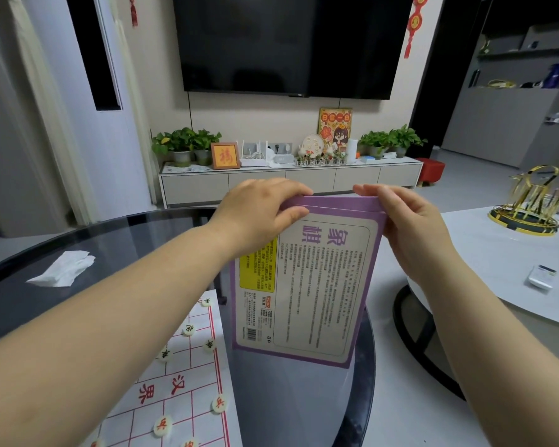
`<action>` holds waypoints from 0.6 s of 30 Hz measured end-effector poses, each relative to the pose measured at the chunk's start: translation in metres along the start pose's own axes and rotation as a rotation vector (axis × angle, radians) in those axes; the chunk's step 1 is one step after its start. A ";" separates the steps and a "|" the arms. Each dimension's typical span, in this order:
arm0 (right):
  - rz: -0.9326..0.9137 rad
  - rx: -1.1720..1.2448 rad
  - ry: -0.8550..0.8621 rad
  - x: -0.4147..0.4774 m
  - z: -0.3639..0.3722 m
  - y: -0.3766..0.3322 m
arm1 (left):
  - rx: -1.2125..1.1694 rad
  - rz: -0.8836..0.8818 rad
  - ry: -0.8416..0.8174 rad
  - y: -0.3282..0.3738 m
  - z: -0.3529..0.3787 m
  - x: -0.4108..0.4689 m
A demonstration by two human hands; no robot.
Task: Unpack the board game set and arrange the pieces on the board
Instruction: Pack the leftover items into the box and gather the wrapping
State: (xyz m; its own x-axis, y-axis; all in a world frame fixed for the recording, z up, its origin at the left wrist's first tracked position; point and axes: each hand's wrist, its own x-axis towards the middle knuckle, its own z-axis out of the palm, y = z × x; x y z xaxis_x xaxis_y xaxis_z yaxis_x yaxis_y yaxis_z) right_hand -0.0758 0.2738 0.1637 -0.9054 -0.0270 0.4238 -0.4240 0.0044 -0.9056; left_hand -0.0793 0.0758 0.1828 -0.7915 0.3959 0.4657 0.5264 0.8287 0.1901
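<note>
Tissue [62, 269], crumpled, lay on the dark glass surface [136, 240] well to the left of the purple game pouch [307, 285], which a person held up in both hands above the surface's far-right rim. Below and left of the pouch, the paper board [188, 382] was spread flat, its grid lines red. Several white round pieces [219, 404] sat on it, some near line crossings. The left forearm hid much of the board, so no full count could be made.

The left hand [265, 217] gripped the pouch's upper edge, fingers curled over the far side and thumb pressed on the printed near face. The right hand [410, 227] pinched the same edge at its right corner. The print on the pouch read upside down, and whether anything was inside could not be told.

By appearances the unpacking was largely done, with the board laid out and pieces on it; setting the pieces in their starting ranks looked unfinished.

Bare glass lay directly beneath the pouch, giving room to set it down, though the surface's curved rim ran close under its right side. Right of the pouch, across a gap of floor, a second, white surface [484, 262] carried a gold wire rack [530, 204] and a small white device [542, 276].
</note>
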 end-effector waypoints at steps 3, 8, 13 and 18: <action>0.020 0.011 -0.100 -0.001 -0.006 0.003 | -0.041 -0.026 -0.038 -0.002 -0.002 0.003; 0.016 0.038 -0.168 -0.010 -0.013 0.017 | -0.126 -0.013 -0.137 0.006 -0.008 0.013; -0.055 0.061 -0.204 -0.009 -0.005 0.020 | -0.099 0.144 -0.154 0.040 -0.003 0.026; -0.115 0.054 -0.157 -0.012 -0.003 0.020 | -0.145 0.159 -0.029 0.036 0.009 0.023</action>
State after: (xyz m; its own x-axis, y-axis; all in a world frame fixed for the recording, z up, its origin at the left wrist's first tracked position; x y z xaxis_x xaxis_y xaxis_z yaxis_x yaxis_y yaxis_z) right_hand -0.0731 0.2771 0.1403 -0.8345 -0.1796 0.5210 -0.5190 -0.0615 -0.8526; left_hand -0.0817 0.1182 0.1924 -0.7026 0.5295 0.4753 0.6826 0.6904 0.2399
